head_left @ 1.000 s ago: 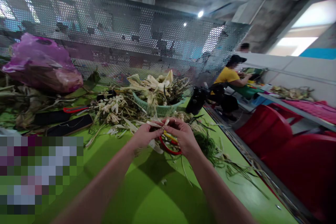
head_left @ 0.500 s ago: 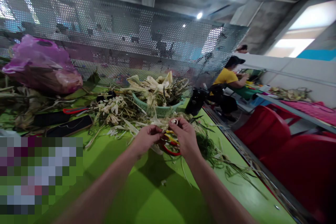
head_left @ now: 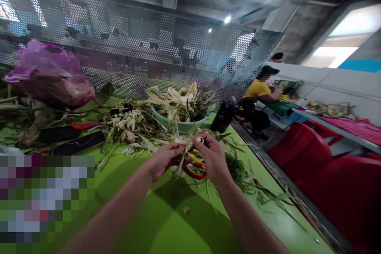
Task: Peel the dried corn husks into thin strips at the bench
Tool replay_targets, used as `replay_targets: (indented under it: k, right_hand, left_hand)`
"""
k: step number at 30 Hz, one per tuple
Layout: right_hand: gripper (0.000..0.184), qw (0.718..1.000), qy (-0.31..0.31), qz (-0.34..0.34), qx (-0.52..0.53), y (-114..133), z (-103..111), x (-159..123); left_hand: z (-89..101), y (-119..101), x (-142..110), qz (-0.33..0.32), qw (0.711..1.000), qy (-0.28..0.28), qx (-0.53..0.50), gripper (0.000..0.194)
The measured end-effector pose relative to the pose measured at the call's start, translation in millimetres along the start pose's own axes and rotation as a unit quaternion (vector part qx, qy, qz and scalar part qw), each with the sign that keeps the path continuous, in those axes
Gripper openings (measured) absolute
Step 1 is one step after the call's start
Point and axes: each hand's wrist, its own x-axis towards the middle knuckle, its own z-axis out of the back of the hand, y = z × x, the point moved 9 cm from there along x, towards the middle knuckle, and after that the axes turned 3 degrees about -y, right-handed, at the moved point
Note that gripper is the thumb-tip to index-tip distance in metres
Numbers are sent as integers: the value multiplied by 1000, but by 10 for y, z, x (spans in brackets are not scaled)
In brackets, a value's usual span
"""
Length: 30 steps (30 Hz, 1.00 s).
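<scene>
Left hand (head_left: 167, 158) pinches pale strip (head_left: 180, 166); right hand (head_left: 213, 152) pinches white curl (head_left: 202, 140), probably for control. Basket (head_left: 184, 127) stands beyond, presumably within reach.

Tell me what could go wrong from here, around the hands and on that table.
The pale plant strip pinched by the left hand and right hand looks thin, so it might tear if pulled hard.

The red handle of a tool shows between the hands; loose ends could snag on it.

The black container stands close to the right edge of the table; a wide swing might knock it off.
</scene>
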Motion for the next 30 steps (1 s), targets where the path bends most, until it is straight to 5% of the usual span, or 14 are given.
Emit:
replay_targets:
  k: [9, 15, 18, 21, 24, 30]
  right_hand:
    - [19, 1000, 16, -4, -5, -1, -38, -32]
    - [19, 999, 34, -15, -23, -70, -82, -58]
    - [20, 999, 28, -34, -18, -111, -53, -42]
    - [21, 999, 16, -29, -29, -80, -6, -14]
    - [21, 998, 20, -12, -56, -39, 2, 0]
    - [21, 996, 48, -14, -73, -84, -77, -42]
  left_hand:
    - [3, 98, 20, 16, 1000, -10, 9, 28]
    - [14, -54, 84, -112, 982, -29, 147, 13]
    - [46, -160, 89, -124, 970, -19, 209, 14]
    - [255, -434, 12, -150, 960, -103, 215, 29]
    - [346, -763, -166, -249, 917, -188, 249, 36]
    - [-89, -493, -86, -249, 902, -25, 352, 22]
